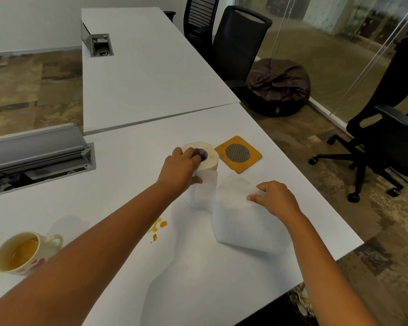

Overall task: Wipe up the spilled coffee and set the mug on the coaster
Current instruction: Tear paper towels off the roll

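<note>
Mid-frame, left hand (181, 169) grips the paper roll (201, 175) w/ thumb round its side, right hand (275, 198) pinches the pulled sheet (243, 222): best brace roll, snap sideways; spill (159, 228) lower centre, mug (21, 252) lower left, coaster (238, 153) just right of roll.

We find no text, label, brand or number that we can read on anything here; the mug (17, 252) at eight o'clock bears only red shapes.

white table (132, 161), mug (21, 254), roll (203, 177), coaster (238, 153), spill (159, 225)
</note>
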